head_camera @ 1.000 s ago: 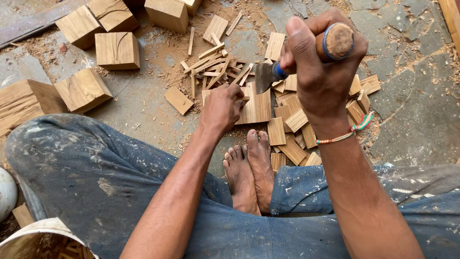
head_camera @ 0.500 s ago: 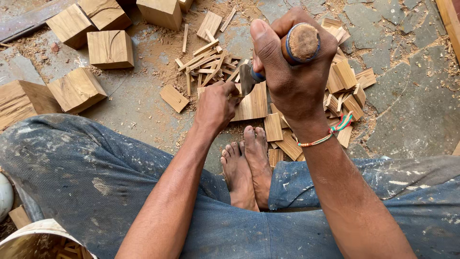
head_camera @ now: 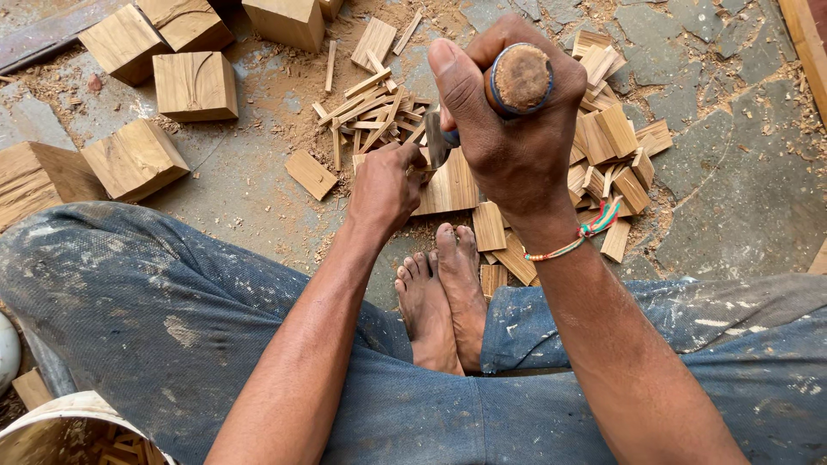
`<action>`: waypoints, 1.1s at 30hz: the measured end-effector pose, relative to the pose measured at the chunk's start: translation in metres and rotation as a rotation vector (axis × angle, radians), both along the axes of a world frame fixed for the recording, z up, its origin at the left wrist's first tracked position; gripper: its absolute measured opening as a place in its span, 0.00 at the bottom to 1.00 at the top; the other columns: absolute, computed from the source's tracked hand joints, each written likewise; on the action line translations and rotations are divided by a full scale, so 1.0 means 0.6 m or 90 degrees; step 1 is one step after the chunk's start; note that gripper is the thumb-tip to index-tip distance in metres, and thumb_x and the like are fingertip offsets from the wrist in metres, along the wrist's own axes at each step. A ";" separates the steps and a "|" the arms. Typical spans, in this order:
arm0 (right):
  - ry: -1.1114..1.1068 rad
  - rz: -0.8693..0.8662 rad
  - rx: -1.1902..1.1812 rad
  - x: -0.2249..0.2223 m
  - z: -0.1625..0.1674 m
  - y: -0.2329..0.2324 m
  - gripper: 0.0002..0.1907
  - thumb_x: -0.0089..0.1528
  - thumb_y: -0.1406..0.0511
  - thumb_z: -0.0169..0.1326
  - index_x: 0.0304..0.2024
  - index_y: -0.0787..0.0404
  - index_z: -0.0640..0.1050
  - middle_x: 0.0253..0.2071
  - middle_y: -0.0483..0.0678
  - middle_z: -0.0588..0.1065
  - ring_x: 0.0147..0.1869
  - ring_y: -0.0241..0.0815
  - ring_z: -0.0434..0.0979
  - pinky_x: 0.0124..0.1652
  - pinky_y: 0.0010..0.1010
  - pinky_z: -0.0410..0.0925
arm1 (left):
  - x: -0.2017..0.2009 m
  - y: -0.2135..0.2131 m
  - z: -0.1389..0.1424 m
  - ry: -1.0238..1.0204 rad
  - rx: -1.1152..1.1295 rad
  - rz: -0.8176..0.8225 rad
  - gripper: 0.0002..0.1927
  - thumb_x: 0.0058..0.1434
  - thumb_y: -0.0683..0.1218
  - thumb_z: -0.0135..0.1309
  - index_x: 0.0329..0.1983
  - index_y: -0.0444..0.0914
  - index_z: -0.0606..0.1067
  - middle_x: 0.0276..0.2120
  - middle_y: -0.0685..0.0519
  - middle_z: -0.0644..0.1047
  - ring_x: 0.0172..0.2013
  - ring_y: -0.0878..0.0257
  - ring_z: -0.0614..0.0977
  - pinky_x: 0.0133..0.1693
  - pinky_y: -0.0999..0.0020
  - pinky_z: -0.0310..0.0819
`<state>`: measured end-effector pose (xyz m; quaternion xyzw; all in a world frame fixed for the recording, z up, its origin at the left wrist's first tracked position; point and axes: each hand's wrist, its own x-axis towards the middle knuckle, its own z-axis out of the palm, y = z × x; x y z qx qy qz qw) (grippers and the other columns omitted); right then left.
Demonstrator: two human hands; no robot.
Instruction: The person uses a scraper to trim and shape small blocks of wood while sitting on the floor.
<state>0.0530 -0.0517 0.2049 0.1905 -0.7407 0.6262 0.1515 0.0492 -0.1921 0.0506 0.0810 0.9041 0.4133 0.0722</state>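
Head view. The right hand (head_camera: 517,129), at upper centre of the frame, is closed in a full fist around the wooden handle (head_camera: 521,77) of a chopping tool; the round handle end faces the camera, and the thumb lies along the left side of the handle. The metal blade (head_camera: 437,142) shows just left of the fist, above a flat wooden slab (head_camera: 452,185). A coloured thread bracelet (head_camera: 586,234) sits on the right wrist.

The left hand (head_camera: 388,185), at centre frame, rests on the left end of the slab with the fingers curled together; whether the fingertips pinch the slab cannot be determined, as the back of the hand hides them.

The slab lies on the stone floor (head_camera: 732,172) just above the bare feet (head_camera: 444,297). Thin wooden strips (head_camera: 370,108) lie in a heap above the left hand. Small flat cut pieces (head_camera: 616,142) lie to the right of the fist. Larger wooden blocks (head_camera: 195,84) stand at upper left. The rim of a bucket (head_camera: 77,422) shows at lower left.
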 end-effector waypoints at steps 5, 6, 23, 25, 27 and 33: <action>-0.004 0.015 -0.017 0.001 0.007 -0.004 0.17 0.77 0.68 0.59 0.33 0.64 0.71 0.25 0.43 0.73 0.29 0.30 0.77 0.30 0.21 0.71 | -0.002 0.003 -0.001 -0.029 -0.008 -0.008 0.06 0.60 0.38 0.58 0.40 0.36 0.81 0.36 0.46 0.82 0.34 0.55 0.84 0.39 0.58 0.82; -0.004 0.017 -0.017 0.001 0.009 -0.006 0.17 0.77 0.68 0.59 0.33 0.64 0.71 0.25 0.43 0.73 0.29 0.30 0.77 0.30 0.21 0.71 | -0.003 0.004 -0.003 -0.046 -0.007 -0.007 0.06 0.61 0.38 0.58 0.41 0.36 0.81 0.37 0.46 0.81 0.34 0.55 0.84 0.38 0.60 0.83; 0.012 0.093 0.041 -0.107 -0.042 -0.007 0.18 0.76 0.62 0.59 0.30 0.60 0.75 0.25 0.42 0.74 0.29 0.34 0.81 0.31 0.28 0.77 | -0.003 -0.003 -0.008 -0.038 0.012 -0.011 0.08 0.60 0.36 0.56 0.42 0.36 0.81 0.39 0.47 0.83 0.35 0.57 0.84 0.39 0.59 0.82; 0.027 0.064 0.047 -0.106 -0.045 -0.011 0.21 0.74 0.62 0.59 0.27 0.60 0.70 0.22 0.41 0.69 0.27 0.33 0.80 0.29 0.27 0.76 | -0.002 -0.003 -0.008 -0.019 0.029 -0.005 0.10 0.59 0.36 0.56 0.43 0.37 0.81 0.40 0.47 0.84 0.35 0.58 0.85 0.39 0.59 0.83; 0.055 0.038 0.053 -0.096 -0.044 -0.016 0.22 0.74 0.63 0.59 0.26 0.60 0.69 0.21 0.41 0.68 0.26 0.32 0.78 0.28 0.25 0.74 | -0.002 -0.004 -0.008 -0.029 0.018 0.000 0.09 0.61 0.36 0.56 0.42 0.37 0.82 0.40 0.46 0.84 0.35 0.57 0.84 0.40 0.58 0.82; 0.138 -0.044 0.062 -0.038 -0.017 -0.033 0.17 0.76 0.66 0.60 0.32 0.64 0.73 0.27 0.42 0.72 0.30 0.30 0.74 0.30 0.22 0.67 | 0.000 -0.005 -0.013 0.005 0.008 -0.009 0.07 0.60 0.37 0.58 0.40 0.35 0.82 0.38 0.45 0.84 0.35 0.57 0.84 0.39 0.58 0.82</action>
